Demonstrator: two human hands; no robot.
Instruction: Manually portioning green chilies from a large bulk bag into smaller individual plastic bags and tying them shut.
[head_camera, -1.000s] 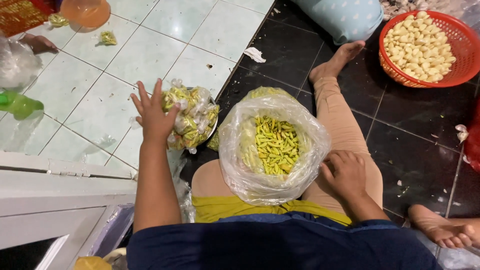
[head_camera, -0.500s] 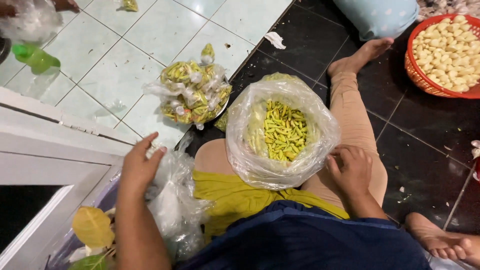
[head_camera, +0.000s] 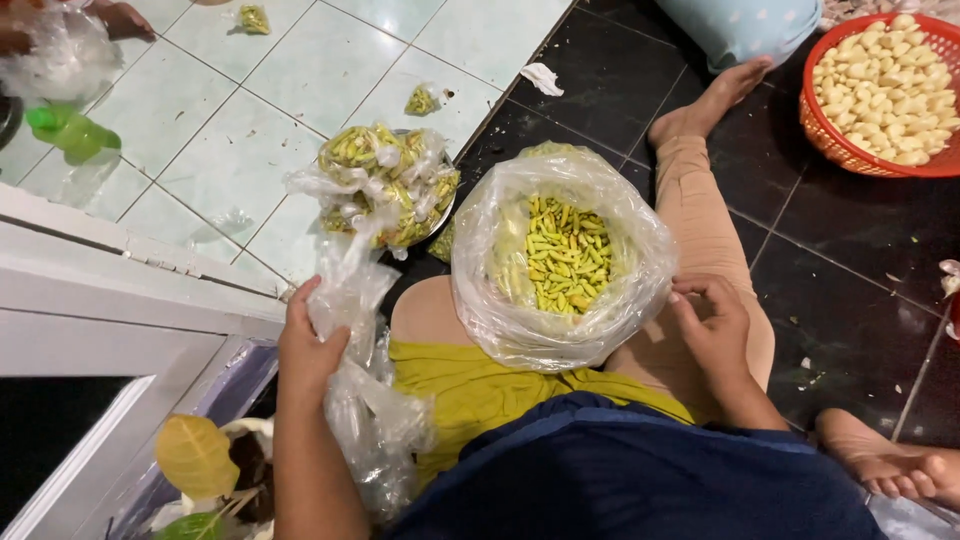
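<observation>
My left hand (head_camera: 308, 345) grips a clear empty plastic bag (head_camera: 352, 300) pulled up from a heap of crumpled plastic bags (head_camera: 375, 435) beside my left thigh. A large open plastic bag of small yellow-green pieces (head_camera: 562, 255) stands between my legs. My right hand (head_camera: 712, 328) rests on my right thigh just right of that bag, fingers curled, touching its plastic edge. Beyond my left knee lies a pile of small filled packets (head_camera: 392, 180) on a dish.
A red basket of pale round pieces (head_camera: 885, 85) stands at the far right. A green bottle (head_camera: 70, 130) and another person's hand with plastic (head_camera: 60, 50) are at the far left. A white ledge (head_camera: 120, 270) and a potted plant (head_camera: 200, 470) lie at my left.
My left hand came back from the packet pile, reached down to the plastic heap at my left side and closed on a clear bag, lifting it. My right hand stayed on my thigh.
</observation>
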